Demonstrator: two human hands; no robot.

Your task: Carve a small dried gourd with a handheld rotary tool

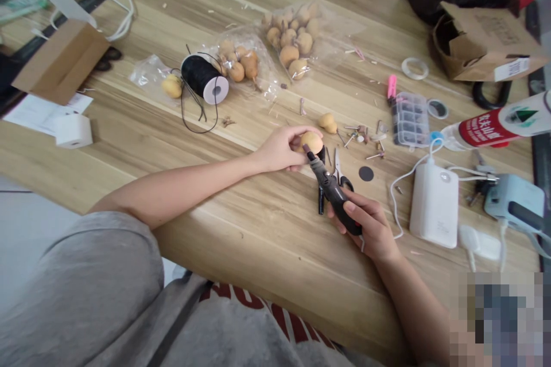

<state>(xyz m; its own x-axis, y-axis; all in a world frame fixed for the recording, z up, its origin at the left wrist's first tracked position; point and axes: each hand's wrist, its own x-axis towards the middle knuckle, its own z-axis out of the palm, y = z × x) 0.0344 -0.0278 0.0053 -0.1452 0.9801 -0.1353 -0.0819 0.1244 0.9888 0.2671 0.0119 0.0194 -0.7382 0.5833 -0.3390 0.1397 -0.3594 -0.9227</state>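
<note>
My left hand point(282, 148) is closed around a small tan gourd point(312, 141), holding it against the wooden table point(241, 223). My right hand point(370, 225) grips a black rotary tool point(331, 188) like a pen. The tool's tip touches the gourd's near side. A white cable runs from the tool's rear toward a white power bank point(435, 205). Black-handled scissors point(341, 175) lie on the table just under the tool.
Clear bags of small gourds point(293, 40) and a spool of black cord point(204, 77) lie farther back. One loose gourd point(328, 122), scattered bits, a clear bit box point(408, 119), a glue bottle point(495, 126) and a cardboard box point(486, 40) sit at right. A white tape roll point(73, 131) is at left.
</note>
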